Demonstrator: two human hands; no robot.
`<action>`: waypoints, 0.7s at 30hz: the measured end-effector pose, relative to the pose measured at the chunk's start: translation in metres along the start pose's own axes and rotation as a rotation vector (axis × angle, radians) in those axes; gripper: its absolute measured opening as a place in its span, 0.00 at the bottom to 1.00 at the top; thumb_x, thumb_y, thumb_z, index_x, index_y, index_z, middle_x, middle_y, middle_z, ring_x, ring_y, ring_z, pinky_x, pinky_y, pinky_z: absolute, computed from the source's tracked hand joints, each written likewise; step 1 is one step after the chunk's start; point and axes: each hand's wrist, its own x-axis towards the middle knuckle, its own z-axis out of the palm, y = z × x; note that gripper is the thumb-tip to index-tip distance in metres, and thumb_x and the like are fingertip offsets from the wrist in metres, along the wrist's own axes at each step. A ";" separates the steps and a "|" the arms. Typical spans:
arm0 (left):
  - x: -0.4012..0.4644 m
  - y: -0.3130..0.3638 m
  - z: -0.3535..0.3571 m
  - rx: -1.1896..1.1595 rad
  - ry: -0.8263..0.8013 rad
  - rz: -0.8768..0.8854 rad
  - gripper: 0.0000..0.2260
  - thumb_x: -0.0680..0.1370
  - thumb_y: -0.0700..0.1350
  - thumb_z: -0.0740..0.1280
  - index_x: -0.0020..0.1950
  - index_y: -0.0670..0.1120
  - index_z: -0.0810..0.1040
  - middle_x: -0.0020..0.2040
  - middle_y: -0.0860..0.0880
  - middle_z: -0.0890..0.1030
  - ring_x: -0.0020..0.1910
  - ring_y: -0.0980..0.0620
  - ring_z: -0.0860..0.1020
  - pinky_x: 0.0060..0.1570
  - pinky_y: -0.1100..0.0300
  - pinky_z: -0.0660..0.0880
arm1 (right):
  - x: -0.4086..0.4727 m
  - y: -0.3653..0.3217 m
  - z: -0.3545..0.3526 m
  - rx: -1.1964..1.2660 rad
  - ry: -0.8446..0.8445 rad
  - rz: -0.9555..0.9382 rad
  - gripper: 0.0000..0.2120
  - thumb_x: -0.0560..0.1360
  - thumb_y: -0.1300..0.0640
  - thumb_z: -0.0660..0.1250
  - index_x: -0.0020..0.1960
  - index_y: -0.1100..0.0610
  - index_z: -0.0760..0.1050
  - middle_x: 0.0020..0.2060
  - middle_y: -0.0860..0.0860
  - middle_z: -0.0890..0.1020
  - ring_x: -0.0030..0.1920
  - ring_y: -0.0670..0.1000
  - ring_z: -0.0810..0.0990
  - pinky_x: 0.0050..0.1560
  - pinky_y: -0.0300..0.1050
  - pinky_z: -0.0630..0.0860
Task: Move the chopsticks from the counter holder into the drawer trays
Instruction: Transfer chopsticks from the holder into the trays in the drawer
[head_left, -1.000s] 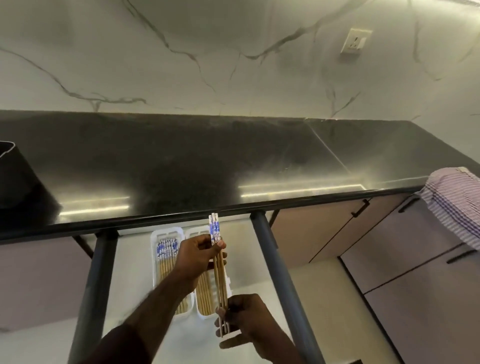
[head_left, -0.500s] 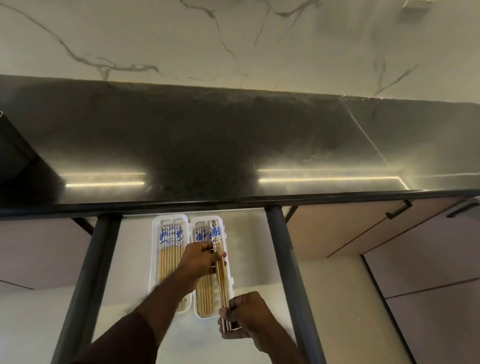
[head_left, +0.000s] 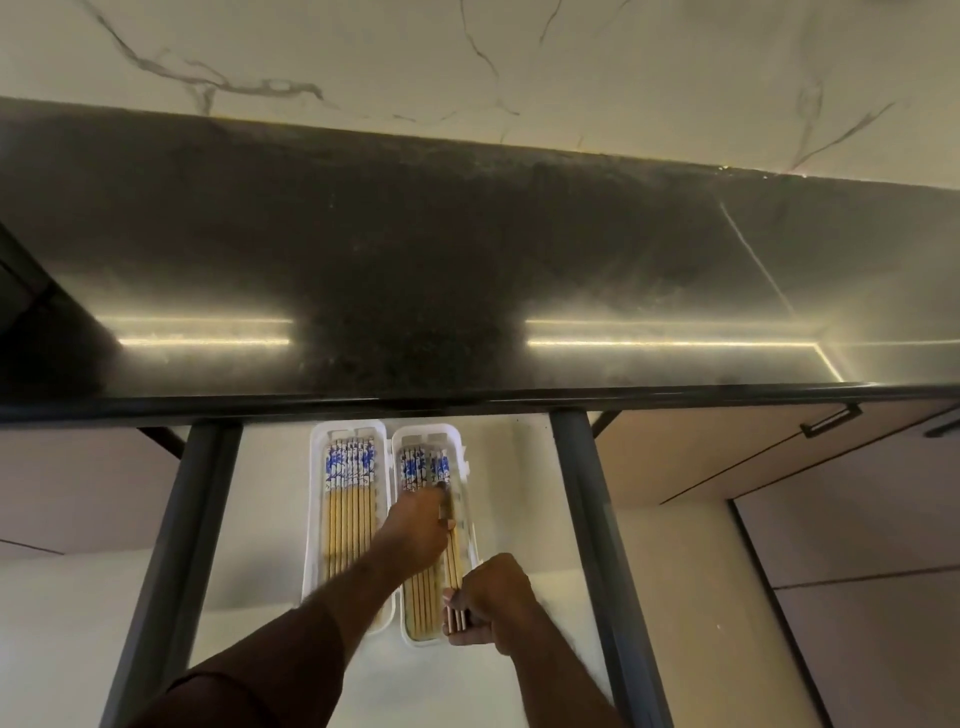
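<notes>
Held chopstick bundle (head_left: 453, 551) now down flat in right tray (head_left: 470, 519); 1 s ago raised, tips above counter edge (head_left: 467, 397). L hand (head_left: 415, 535) fingers curled on mid-bundle, R hand (head_left: 491, 597) pinching near ends. Left tray (head_left: 315, 519) already filled w/ chopsticks. Judgement: placing nearly done, release next. Holder not in view.

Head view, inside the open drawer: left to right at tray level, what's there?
Left drawer rail → left tray of chopsticks → right tray, where both hands hold a few chopsticks → right drawer rail.
</notes>
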 end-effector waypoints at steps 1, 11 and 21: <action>0.000 -0.002 0.001 0.064 -0.017 0.036 0.07 0.79 0.37 0.62 0.54 0.44 0.76 0.47 0.49 0.79 0.43 0.54 0.81 0.40 0.65 0.78 | 0.002 0.000 0.001 -0.011 0.006 0.015 0.14 0.74 0.64 0.72 0.56 0.66 0.74 0.56 0.63 0.82 0.53 0.62 0.83 0.40 0.55 0.84; 0.001 -0.022 0.009 0.324 -0.045 0.234 0.10 0.81 0.42 0.59 0.61 0.46 0.73 0.55 0.47 0.79 0.49 0.54 0.77 0.53 0.60 0.75 | 0.006 0.000 0.005 0.004 0.072 0.086 0.13 0.74 0.64 0.71 0.57 0.65 0.73 0.54 0.61 0.82 0.45 0.58 0.84 0.22 0.47 0.78; -0.001 -0.031 0.018 0.757 -0.054 0.348 0.26 0.78 0.40 0.62 0.75 0.42 0.61 0.76 0.43 0.64 0.78 0.44 0.54 0.72 0.44 0.34 | 0.013 0.002 0.014 0.003 0.241 -0.093 0.08 0.71 0.66 0.72 0.48 0.63 0.74 0.42 0.60 0.83 0.35 0.58 0.85 0.29 0.53 0.83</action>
